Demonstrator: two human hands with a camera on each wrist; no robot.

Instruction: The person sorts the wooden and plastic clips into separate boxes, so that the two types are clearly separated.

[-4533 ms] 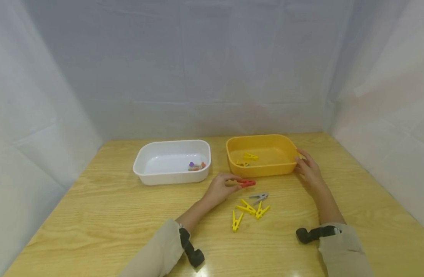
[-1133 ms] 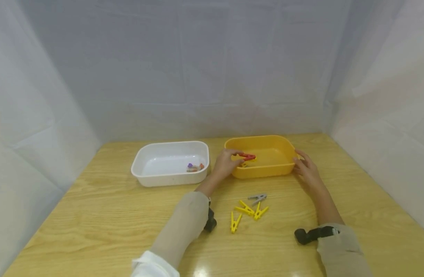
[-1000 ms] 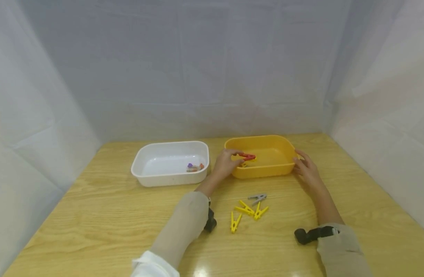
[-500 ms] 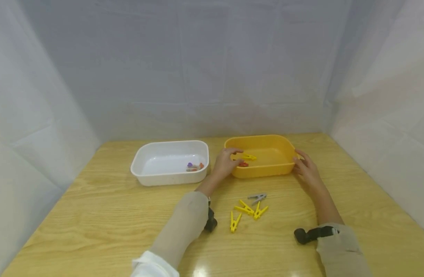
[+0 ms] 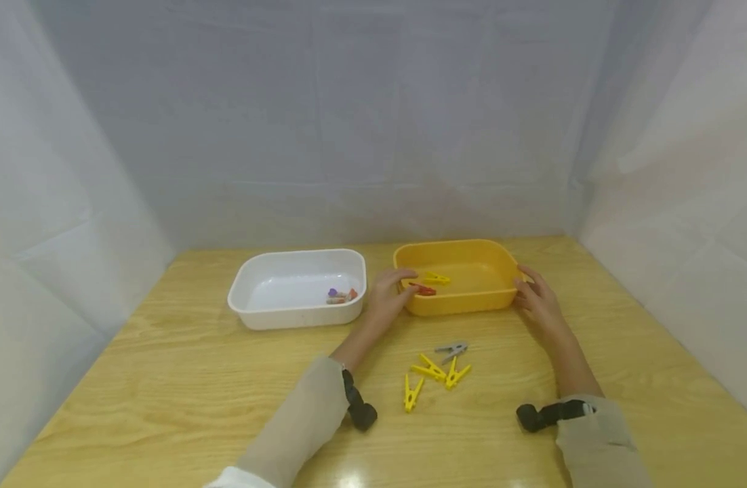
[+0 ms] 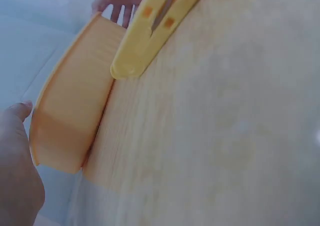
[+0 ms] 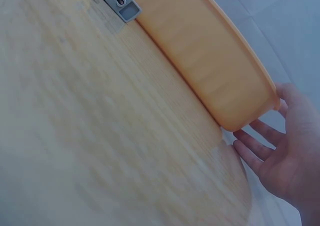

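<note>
Nothing is being gripped by the left hand point(image 5: 386, 296): its fingers are being held loosely over the near left rim of the yellow rectangular plastic tub point(image 5: 453, 303), with a red plastic clothes peg point(image 5: 424, 290) lying free inside the tub just beyond the fingertips. The right hand point(image 5: 537, 299) is being rested flat and relaxed against the tub's right wall, fingers straight, as the right wrist view also shows; the tub is being steadied, not grasped.

Inside the tub, a yellow plastic clothes peg point(image 5: 437, 277) is lying beside the red one. As a judgement, the gathering of pegs into tubs is being carried out only partway: four pegs are being left on the light wooden table point(image 5: 166, 379), namely a grey plastic clothes peg point(image 5: 453, 349) and three yellow plastic clothes pegs point(image 5: 433, 377) clustered just in front of the tub. A few small coloured pieces point(image 5: 341, 295) are sitting in the white rectangular plastic tub point(image 5: 297, 313) to the left, well apart from the loose pegs.

What those coloured pieces are cannot be told at this size. More pegs may be being hidden behind the yellow tub's near wall. The wrist views are being blurred, and only a tub corner, peg fragments and parts of the hands are being shown.
</note>
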